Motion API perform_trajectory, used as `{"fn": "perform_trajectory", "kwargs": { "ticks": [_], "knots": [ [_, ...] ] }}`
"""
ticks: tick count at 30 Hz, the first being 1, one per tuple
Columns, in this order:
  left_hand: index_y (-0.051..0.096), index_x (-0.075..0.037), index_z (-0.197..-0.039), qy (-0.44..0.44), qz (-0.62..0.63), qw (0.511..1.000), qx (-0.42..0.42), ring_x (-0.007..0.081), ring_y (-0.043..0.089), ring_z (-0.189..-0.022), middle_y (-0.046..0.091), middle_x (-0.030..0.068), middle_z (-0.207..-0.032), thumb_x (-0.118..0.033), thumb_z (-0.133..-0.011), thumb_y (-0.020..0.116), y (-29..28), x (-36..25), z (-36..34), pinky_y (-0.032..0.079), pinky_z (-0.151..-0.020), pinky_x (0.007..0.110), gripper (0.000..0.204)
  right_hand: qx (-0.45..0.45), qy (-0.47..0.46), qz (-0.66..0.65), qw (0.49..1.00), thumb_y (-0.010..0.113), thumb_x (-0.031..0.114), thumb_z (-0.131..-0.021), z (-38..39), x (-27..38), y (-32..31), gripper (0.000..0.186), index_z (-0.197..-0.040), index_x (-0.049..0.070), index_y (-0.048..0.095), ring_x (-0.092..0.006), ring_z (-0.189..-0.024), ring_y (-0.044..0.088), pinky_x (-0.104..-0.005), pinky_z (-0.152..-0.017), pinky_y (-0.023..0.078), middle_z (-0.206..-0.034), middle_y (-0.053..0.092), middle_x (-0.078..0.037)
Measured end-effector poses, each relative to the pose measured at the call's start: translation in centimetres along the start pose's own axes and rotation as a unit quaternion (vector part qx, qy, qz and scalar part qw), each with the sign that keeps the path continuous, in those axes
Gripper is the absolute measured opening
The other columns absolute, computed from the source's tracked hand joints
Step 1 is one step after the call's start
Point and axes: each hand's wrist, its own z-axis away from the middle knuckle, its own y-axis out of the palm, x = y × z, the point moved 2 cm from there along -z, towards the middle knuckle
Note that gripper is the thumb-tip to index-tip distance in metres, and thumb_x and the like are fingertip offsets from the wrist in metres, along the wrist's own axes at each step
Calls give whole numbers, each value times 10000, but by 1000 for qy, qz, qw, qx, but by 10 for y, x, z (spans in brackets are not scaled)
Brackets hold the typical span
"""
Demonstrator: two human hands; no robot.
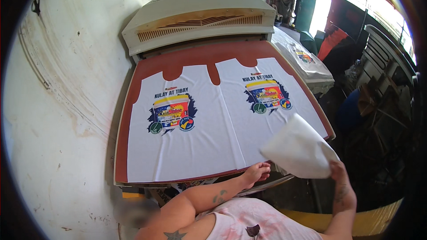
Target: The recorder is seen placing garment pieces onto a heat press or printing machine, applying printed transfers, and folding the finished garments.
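Note:
Two white shirt panels point(202, 153) lie side by side on a reddish-brown conveyor belt point(153, 66), each with a colourful paint-bucket print on its chest. My right hand point(338, 170) grips the lower corner of a white sheet point(300, 149), stiff-looking and slightly curled. It is raised over the belt's front right corner and covers part of the right panel's lower edge. Whether the sheet is paper or cloth I cannot tell. At the belt's front edge, my left hand point(257, 173) is closed, fingers curled, close to the right panel's bottom hem. What is in those fingers is hidden.
A large off-white dryer hood point(200, 18) with vent slots spans the belt's far end. Beyond the right side, another printed white fabric point(302, 55) lies on a surface. A stained white wall point(66, 106) runs along the left, and metal slatted racks point(384, 62) stand far right.

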Motion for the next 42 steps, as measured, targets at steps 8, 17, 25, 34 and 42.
{"fn": "perform_trajectory", "kwargs": {
  "ticks": [8,17,25,34,42],
  "knots": [
    [521,-53,-1049,89,42,988,-119,134,580,-825,576,52,-940,-153,-886,552,-59,-24,77,485,-775,277,194,-226,-178,69,955,588,274,-776,159,102,-145,251,-903,62,631,-197,-752,578,-343,-705,442,-846,621,-32],
    [539,-72,-1001,224,-43,939,-256,133,557,-774,576,45,-904,-95,-877,547,-19,-74,23,471,-735,284,127,-162,-50,142,975,595,199,-789,-38,85,-197,253,-985,42,629,-199,-800,595,-346,-719,469,-897,629,-43],
    [512,-63,-1023,173,-207,915,-299,135,537,-786,552,37,-902,-111,-873,559,26,-98,-41,457,-744,282,165,-248,9,55,967,475,6,-755,-139,-55,-208,357,-1097,-8,578,-200,-832,594,-342,-728,479,-946,621,-104],
    [523,2,-1002,148,-456,806,-347,145,545,-816,549,65,-894,-119,-865,563,49,-120,-53,477,-735,288,187,-266,-39,176,947,587,142,-808,-274,-170,-129,331,-1081,-35,524,-269,-875,604,-376,-792,470,-977,615,-192],
    [542,33,-1041,13,-596,701,-392,197,578,-873,578,119,-960,-76,-876,551,37,-125,-44,516,-794,322,198,-366,154,213,892,578,202,-816,-343,-300,-165,395,-1151,9,497,-391,-1060,526,-432,-894,423,-1134,560,-221]
  ]
}}
